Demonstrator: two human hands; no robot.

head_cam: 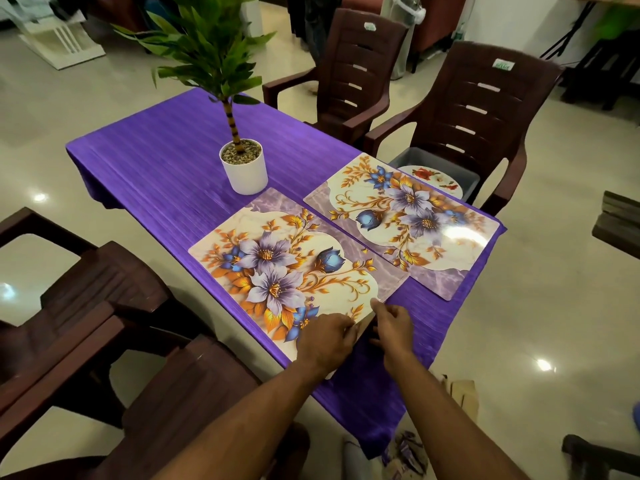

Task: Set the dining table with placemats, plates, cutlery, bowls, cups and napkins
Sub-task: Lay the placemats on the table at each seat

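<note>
Two floral placemats lie side by side on the purple tablecloth (166, 147). The near placemat (287, 271) reaches the table's front edge, the far placemat (405, 223) lies beyond it to the right. My left hand (325, 337) rests on the near placemat's front edge with fingers curled at the rim. My right hand (393, 323) pinches the same edge close beside the left. A flowered plate (436, 180) sits in a grey bin (412, 159) on the far right chair.
A white potted plant (244, 166) stands mid-table, just behind the near placemat. Brown plastic chairs surround the table: two on the far side (356, 64) (481, 109), two at the near left (104, 299). Bags and packaging (460, 396) lie on the floor under the table's corner.
</note>
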